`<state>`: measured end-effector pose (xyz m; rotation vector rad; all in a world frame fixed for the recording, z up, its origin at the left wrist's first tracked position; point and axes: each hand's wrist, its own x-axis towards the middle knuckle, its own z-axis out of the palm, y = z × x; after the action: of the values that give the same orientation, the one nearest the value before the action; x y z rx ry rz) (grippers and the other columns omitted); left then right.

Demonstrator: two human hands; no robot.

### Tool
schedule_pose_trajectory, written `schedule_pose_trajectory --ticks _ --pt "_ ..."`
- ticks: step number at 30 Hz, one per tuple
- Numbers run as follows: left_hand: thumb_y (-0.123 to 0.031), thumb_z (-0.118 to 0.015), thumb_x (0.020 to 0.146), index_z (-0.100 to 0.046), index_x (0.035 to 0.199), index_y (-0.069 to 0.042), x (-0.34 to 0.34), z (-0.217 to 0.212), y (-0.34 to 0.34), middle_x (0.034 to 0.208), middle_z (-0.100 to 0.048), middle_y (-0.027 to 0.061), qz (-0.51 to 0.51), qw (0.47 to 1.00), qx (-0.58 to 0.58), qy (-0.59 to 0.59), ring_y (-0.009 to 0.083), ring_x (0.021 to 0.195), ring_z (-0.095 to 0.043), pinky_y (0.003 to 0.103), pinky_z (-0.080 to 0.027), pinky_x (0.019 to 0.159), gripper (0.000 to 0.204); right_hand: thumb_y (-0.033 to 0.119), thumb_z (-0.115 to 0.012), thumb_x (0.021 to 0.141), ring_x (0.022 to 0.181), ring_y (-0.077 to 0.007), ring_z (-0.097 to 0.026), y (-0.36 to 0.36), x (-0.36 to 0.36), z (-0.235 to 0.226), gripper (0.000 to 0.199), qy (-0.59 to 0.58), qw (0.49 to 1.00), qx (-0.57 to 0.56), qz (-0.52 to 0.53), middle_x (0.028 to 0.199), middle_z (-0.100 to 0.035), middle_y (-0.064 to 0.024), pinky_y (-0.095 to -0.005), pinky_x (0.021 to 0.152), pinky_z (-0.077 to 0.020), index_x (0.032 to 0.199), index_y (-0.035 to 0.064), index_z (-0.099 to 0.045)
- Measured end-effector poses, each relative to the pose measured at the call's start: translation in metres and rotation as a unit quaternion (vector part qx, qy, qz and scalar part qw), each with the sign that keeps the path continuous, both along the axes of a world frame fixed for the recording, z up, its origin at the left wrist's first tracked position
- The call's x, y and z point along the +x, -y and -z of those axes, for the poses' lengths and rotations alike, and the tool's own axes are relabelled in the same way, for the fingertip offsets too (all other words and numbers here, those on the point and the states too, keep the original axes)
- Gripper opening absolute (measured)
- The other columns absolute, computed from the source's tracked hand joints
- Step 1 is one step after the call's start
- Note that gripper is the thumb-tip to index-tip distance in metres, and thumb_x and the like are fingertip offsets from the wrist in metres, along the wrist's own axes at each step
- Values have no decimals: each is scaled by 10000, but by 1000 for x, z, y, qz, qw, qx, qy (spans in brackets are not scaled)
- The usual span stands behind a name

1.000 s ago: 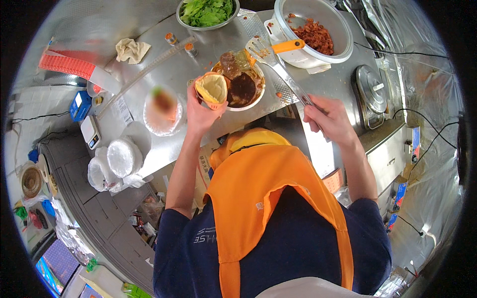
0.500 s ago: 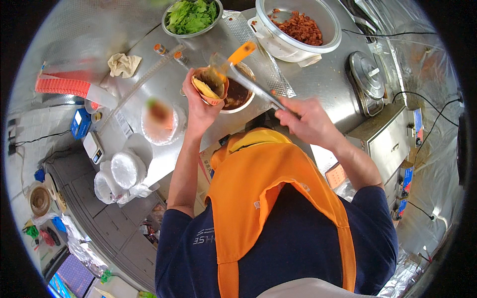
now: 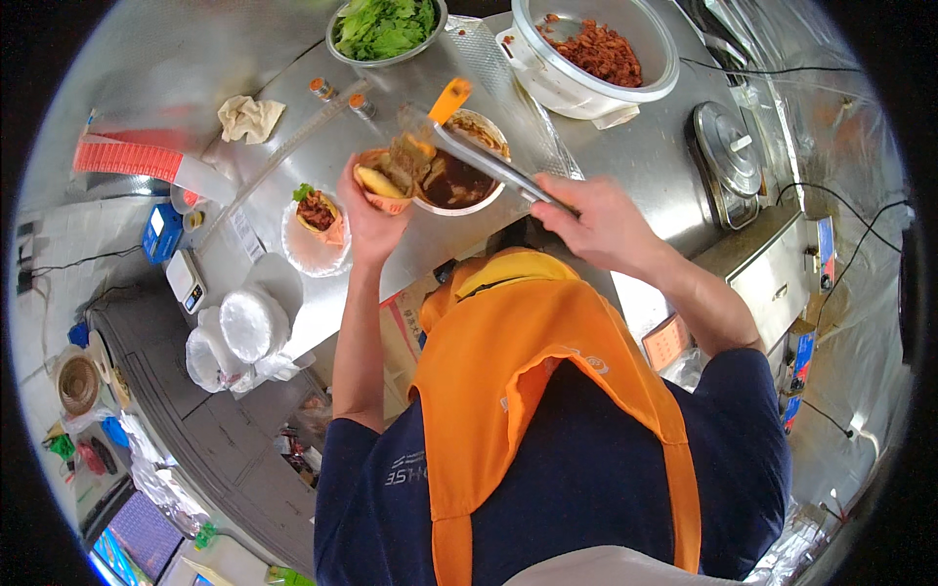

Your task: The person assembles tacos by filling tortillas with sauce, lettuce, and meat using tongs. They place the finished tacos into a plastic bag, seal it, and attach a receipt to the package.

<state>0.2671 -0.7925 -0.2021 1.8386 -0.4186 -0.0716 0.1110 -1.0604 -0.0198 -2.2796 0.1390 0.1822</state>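
My left hand (image 3: 377,230) is closed round a flatbread pocket (image 3: 381,182) in a printed paper sleeve, tilted beside a pot of dark brown sauce (image 3: 455,186). In my right hand (image 3: 598,227) are metal tongs (image 3: 493,164), reaching across the pot. Their blurred tips are by a brownish piece of food (image 3: 408,161) at the pocket's mouth; whether they grip it I cannot tell. An orange-handled utensil (image 3: 450,100) leans out of the pot. Left of my left hand, a filled flatbread (image 3: 318,212) with meat and greens lies on a plastic-covered plate (image 3: 311,256).
A metal bowl of lettuce (image 3: 385,29) and a white pot of chopped reddish meat (image 3: 592,61) stand at the back. A crumpled cloth (image 3: 250,118), a small scale (image 3: 185,279) and plastic-covered bowls (image 3: 253,322) are on the left. A lidded metal container (image 3: 727,146) stands right.
My left hand has moved slightly left and the flatbread pocket tips toward the sauce pot. My right hand and the tongs have shifted a little left and upward.
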Motion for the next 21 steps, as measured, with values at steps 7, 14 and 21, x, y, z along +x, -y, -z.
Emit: schedule_pose_trajectory --ticks 7,14,21 --pt "114 -757 761 -255 1536 -69 -37 6 -3 1317 -548 133 81 975 -134 -156 210 901 -678 315 -593 585 940 165 -641 924 797 -418 -713 2 44 97 213 -74 962 -225 -132 815 -723 -214 -474 692 -580 903 -32 -721" --pt "67 -822 740 -280 1535 -35 -47 48 -2 1353 -537 116 75 972 -166 -145 212 1097 -638 332 -592 842 967 200 -680 929 658 -255 -713 -12 72 136 272 -209 976 49 -24 754 -714 -164 -377 594 -560 873 -61 -731" --pt "-24 -873 726 -247 1567 -4 -43 26 -14 1437 -478 151 25 998 -36 -34 263 1317 -531 391 -466 1110 1048 219 -649 1000 520 -97 -563 39 20 74 293 -138 960 225 90 679 -641 -40 -275 465 -433 852 -27 -706"
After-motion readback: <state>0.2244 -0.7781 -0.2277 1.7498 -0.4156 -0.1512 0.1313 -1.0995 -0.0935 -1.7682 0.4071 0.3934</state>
